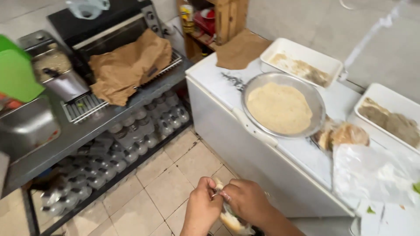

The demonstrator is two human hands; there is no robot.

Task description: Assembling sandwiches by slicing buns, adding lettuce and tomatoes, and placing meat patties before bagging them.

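Soft, even indoor light; shadows are weak. The whole picture is slightly blurred, and the green lid (15,72) at the left edge is smeared.

The floor (170,183) consists of pale beige square tiles with dark grout lines. A white chest freezer (245,144) stands at the right; its lid serves as a work surface. A grey metal shelf unit (87,131) runs along the left side, with plastic bottles (131,144) packed on its lower level. A dark countertop oven (105,26) sits on its top. A wooden rack (227,17) stands in the far corner. The wall (332,26) is plain light grey. Lighting is even and diffuse.
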